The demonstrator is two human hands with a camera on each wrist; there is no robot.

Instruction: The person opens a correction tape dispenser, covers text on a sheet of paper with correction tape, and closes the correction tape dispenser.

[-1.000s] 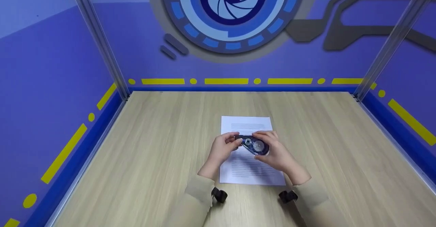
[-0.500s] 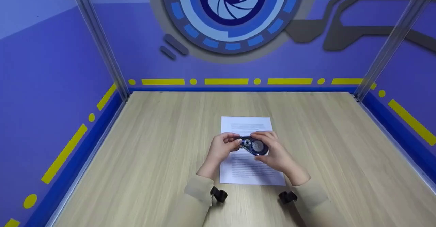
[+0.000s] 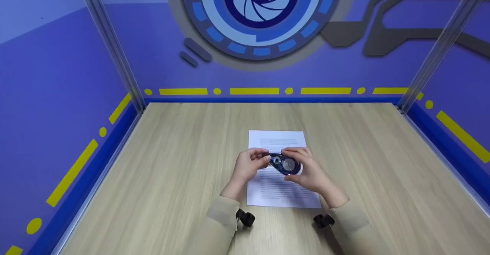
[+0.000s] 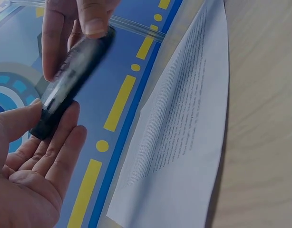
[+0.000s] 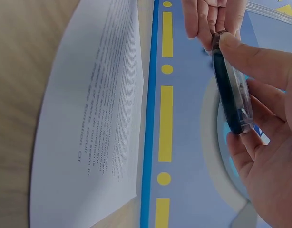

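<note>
A dark, see-through correction tape dispenser (image 3: 289, 165) with round reels inside is held between both hands above a printed sheet of paper (image 3: 283, 193). My left hand (image 3: 246, 167) pinches its narrow end between thumb and fingers. The wide end is gripped by my right hand (image 3: 312, 174), its thumb on the near edge and fingers on the far edge. In the left wrist view the dispenser (image 4: 72, 83) appears edge-on and slightly blurred. From the right wrist, its dark side and clear casing (image 5: 231, 90) show. The tip is covered by the left fingers.
The paper lies flat on a light wooden table (image 3: 172, 170). Blue-purple panels (image 3: 153, 56) with yellow dashes enclose the back and sides, joined by metal posts (image 3: 115, 48). A black wrist device (image 3: 245, 218) sits at each cuff.
The dispenser has shifted very slightly to the left and turned a little in the hands. Both hands keep their hold, and the paper has not moved.
</note>
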